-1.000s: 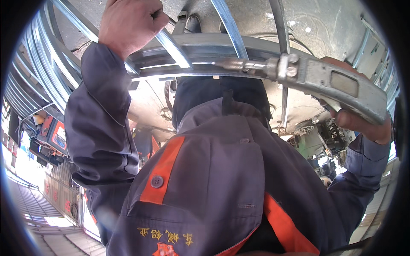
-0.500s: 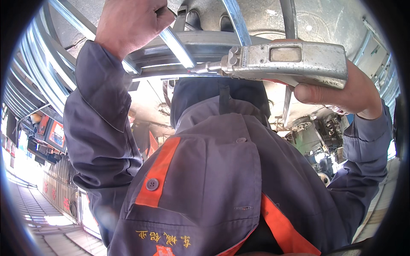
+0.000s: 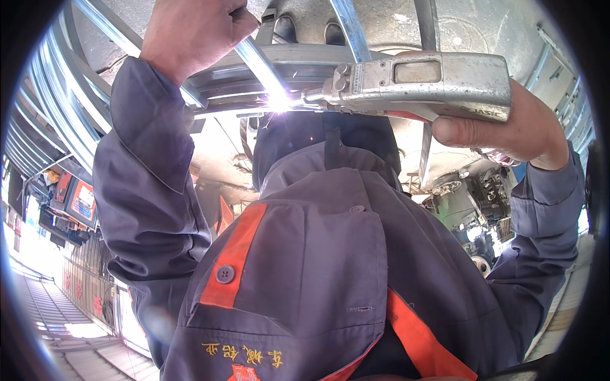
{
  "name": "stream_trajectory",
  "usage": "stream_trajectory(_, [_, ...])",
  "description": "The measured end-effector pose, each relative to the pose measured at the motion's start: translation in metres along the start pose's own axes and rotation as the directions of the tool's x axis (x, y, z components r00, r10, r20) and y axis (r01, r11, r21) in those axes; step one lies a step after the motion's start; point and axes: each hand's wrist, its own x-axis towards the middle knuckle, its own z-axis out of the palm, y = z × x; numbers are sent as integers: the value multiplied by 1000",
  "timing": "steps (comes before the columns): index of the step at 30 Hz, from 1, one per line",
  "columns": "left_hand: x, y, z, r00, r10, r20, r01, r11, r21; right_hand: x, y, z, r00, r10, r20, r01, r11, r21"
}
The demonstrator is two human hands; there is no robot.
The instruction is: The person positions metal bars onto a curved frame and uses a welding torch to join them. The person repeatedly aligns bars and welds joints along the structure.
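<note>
Grey concrete floor (image 3: 470,25) up top. Stacked metal bars (image 3: 44,120) at left. Bright daylight. Machines (image 3: 473,209) at right.

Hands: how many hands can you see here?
2. The left hand grips a shiny metal bar at upper left; the right hand holds a silver tool at upper right.

The left hand (image 3: 190,32) is being cut off at twelve o'clock, its knuckles out of frame; glare is hiding where the metal tool's (image 3: 419,86) tip meets the bar (image 3: 254,60); the right hand's (image 3: 502,127) fingers are hiding behind that tool
</note>
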Motion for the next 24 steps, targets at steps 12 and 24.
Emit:
stream_trajectory(12, [1, -3, 2, 997, 55, -54, -57, 997, -47, 2, 1, 2, 999, -14, -43, 10, 995, -104])
stream_trajectory(24, [0, -6, 4, 994, 84, -65, -88, 994, -63, -1, 3, -3, 994, 86, -60, -94, 985, -148])
